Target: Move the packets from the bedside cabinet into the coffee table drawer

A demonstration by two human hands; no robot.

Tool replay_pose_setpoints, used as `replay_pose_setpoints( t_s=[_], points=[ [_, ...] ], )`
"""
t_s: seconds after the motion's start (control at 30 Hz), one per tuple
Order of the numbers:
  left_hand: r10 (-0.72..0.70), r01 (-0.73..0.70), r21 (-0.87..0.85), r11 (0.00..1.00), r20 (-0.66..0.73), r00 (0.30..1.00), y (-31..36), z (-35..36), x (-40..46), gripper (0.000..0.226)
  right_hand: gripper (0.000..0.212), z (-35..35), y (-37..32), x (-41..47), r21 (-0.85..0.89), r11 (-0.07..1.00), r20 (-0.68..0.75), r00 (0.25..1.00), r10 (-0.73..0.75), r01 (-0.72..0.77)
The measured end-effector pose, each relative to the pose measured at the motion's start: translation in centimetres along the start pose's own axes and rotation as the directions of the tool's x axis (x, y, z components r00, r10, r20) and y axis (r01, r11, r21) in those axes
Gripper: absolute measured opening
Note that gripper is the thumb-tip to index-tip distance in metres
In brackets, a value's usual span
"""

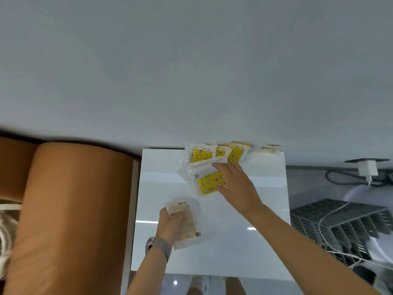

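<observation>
Several yellow star-patterned packets (214,155) in clear wrappers stand in a row against the wall at the back of the white bedside cabinet (244,248). My right hand (236,182) reaches over the cabinet top and pinches one yellow packet (209,182) between thumb and fingers, lifting its near side. My left hand (170,223), with a grey watch on the wrist, grips a small stack of packets (188,225) turned pale side up, just above the cabinet's front left part. The coffee table drawer is not in view.
A brown padded headboard (70,209) stands close on the left of the cabinet. On the right are a grey slatted crate (344,226), white cables and a white charger (368,169) plugged in by the wall. The grey wall runs right behind the cabinet.
</observation>
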State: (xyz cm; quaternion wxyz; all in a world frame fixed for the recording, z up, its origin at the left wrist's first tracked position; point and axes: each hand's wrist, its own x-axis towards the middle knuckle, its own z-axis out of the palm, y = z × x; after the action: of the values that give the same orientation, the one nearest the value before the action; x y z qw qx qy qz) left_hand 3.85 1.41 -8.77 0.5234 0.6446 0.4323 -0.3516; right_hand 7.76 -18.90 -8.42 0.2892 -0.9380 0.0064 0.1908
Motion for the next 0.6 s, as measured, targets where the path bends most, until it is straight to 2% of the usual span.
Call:
replay_pose_setpoints(
  t_s=[0.07, 0.1, 0.17, 0.3, 0.43, 0.5, 0.6],
  points=[
    [-0.009, 0.009, -0.002, 1.0, 0.022, 1.0, 0.0, 0.5, -0.6, 0.038, 0.075, 0.8, -0.1, 2.1, -0.155, 0.982, 0.061, 0.993, -0.101, 0.109],
    [0.002, -0.002, 0.0, 1.0, 0.032, 0.999, 0.0, 0.5, -0.9, 0.041, 0.08, 1.2, -0.2, 2.8, -0.231, 0.965, 0.11, 0.989, -0.103, 0.126],
    [0.038, -0.038, 0.006, 0.999, 0.064, 0.997, 0.1, 0.3, -1.0, 0.05, 0.086, 2.0, -0.2, 3.5, -0.359, 0.924, 0.116, 0.989, -0.096, 0.132],
    [0.101, -0.1, -0.018, 0.995, 0.077, 0.992, 0.5, -1.0, -0.7, 0.069, 0.081, 2.4, -0.5, 3.2, -0.406, 0.91, 0.065, 0.996, -0.062, 0.083],
    [0.128, -0.135, 0.057, 0.989, 0.104, 0.986, 0.2, -1.4, -0.6, 0.043, 0.066, 3.3, -0.4, 2.9, -0.476, 0.878, 0.063, 0.998, -0.029, 0.056],
    [0.092, -0.097, 0.054, 0.994, 0.098, 0.991, -0.2, -1.4, -0.2, 0.041, 0.057, 3.6, -0.3, 2.8, -0.484, 0.873, 0.056, 0.998, -0.036, 0.059],
    [0.063, -0.063, 0.002, 0.998, 0.071, 0.996, -0.2, -1.2, -0.1, 0.038, 0.058, 4.0, -0.7, 2.7, -0.5, 0.865, 0.056, 0.998, -0.016, 0.042]
  ],
)
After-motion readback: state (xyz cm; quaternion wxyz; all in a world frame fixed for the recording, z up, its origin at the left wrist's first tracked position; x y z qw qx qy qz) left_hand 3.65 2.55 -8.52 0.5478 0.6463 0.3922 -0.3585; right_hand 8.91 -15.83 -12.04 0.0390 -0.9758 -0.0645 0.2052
